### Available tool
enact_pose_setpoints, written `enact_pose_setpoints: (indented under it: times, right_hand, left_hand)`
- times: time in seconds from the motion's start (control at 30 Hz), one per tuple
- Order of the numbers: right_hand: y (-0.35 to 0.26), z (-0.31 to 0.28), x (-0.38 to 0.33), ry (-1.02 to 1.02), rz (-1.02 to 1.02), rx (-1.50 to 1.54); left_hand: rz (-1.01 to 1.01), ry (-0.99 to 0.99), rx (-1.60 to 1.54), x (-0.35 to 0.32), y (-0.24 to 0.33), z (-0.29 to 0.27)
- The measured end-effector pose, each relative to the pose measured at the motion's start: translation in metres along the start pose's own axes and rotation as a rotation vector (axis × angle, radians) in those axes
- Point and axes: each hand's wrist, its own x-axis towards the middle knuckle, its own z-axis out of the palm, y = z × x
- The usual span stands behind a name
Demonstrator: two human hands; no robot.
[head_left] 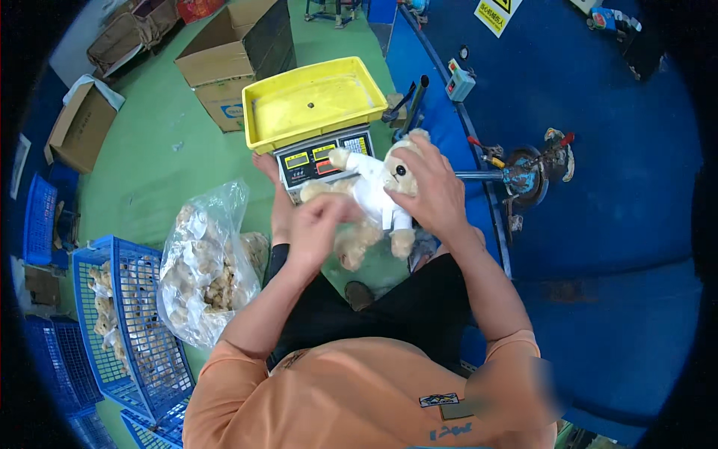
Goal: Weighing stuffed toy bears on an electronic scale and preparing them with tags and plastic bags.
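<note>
A cream plush teddy bear in a white garment is tilted over my lap, its head to the right. My right hand is closed around the side of its head, and one dark eye shows beside my thumb. Close to the bear's lower body is my left hand, its fingers bent but smeared by motion. I cannot make out whether it holds anything. Just beyond the bear stands a digital scale, partly covered by it. A yellow tray rests on top of the scale with a small dark speck inside.
To my left, a clear plastic bag bulges with plush toys, beside a blue crate holding more. Cardboard boxes stand on the green floor farther off. Along my right runs a blue machine table with a handled metal fixture.
</note>
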Motion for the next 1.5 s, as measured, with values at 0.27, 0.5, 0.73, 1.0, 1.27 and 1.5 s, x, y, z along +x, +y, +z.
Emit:
enact_pose_setpoints:
  times: [0.27,0.5,0.73,1.0,1.27,1.5]
  right_hand:
    - [0.018,0.006,-0.008,0.05,0.116,0.094]
    - [0.024,0.004,-0.001,0.079,0.121,0.157]
    - [0.01,0.007,0.014,-0.036,-0.112,0.332]
    - [0.057,0.01,0.041,-0.091,0.321,0.145]
    - [0.064,0.018,0.039,-0.049,0.332,0.023]
    - [0.068,0.016,0.039,-0.107,0.354,-0.039]
  left_hand:
    - [-0.369,0.124,-0.476,0.034,-0.044,0.013]
    - [-0.281,0.123,-0.261,0.068,-0.021,0.007]
    - [-0.136,0.319,-0.134,0.05,0.003,-0.068]
    - [0.263,0.561,0.203,0.126,0.042,-0.125]
    - [0.048,0.546,0.407,0.179,0.03,-0.161]
    - [0.371,0.811,0.686,0.095,-0.047,-0.14]
